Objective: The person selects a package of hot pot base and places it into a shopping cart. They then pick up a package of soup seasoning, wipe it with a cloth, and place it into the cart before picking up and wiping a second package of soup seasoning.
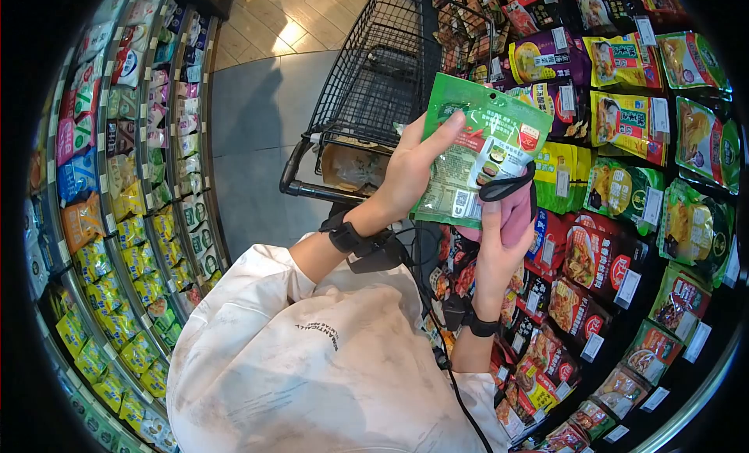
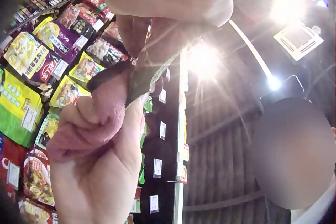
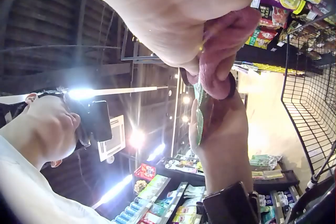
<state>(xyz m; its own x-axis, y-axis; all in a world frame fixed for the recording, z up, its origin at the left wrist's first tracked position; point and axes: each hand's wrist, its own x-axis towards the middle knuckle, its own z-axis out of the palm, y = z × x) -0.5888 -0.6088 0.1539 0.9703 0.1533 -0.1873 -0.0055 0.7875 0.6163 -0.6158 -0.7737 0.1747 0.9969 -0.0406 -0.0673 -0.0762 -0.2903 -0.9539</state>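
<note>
left hand (image 1: 407, 171) — pinches green packet (image 1: 472, 153) | right hand (image 1: 501, 254) — grips pink cloth (image 1: 517, 210), thumb on packet

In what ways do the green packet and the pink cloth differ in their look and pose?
The green packet carries printed text and pictures; the pink cloth looks plain, with a dark edge. The green packet is spread fairly flat, while the pink cloth is bunched in the right hand. The green packet looks larger than the visible part of the pink cloth. Both are held up.
</note>
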